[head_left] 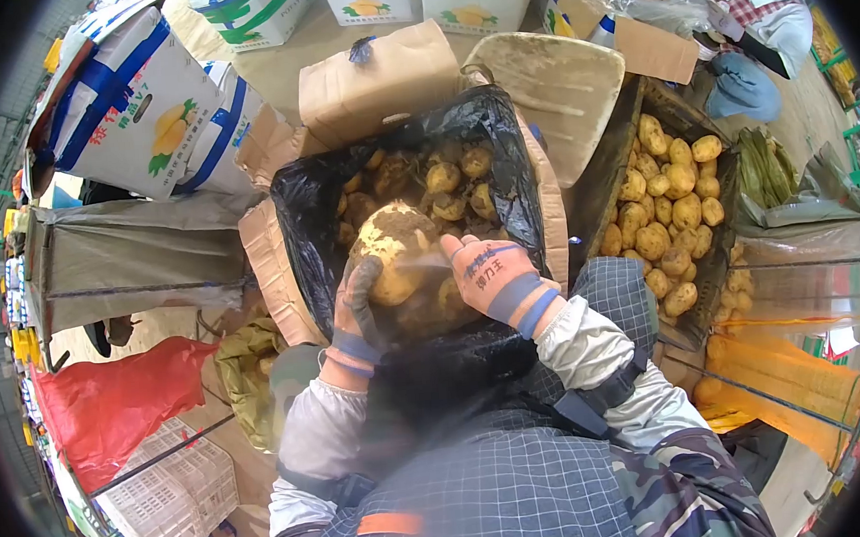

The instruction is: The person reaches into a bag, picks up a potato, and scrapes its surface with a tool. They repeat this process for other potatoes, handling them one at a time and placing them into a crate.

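Below me, a carton lined with a black plastic bag (pixel 319 216) holds soil-covered potatoes (pixel 444 177). Over it, my gloved left hand (pixel 358 308) is wrapped round the left side of a big roundish tuber (pixel 395 239), pale yellow with brown dirt on it. Just right of the tuber, my right hand (pixel 495 272), in an orange glove with dark lettering, has its fingers closed. A blurred pale streak, perhaps a thin blade, runs from these fingers to the tuber; what they grip is too smeared to name.
A long crate (pixel 595 197) of cleaner yellow potatoes (pixel 681 181) stands at the right. A pale scoop-like tray (pixel 557 90) lies behind the carton. Printed white boxes (pixel 155 113) are at the left and back. Another person (pixel 756 6) is at the upper right.
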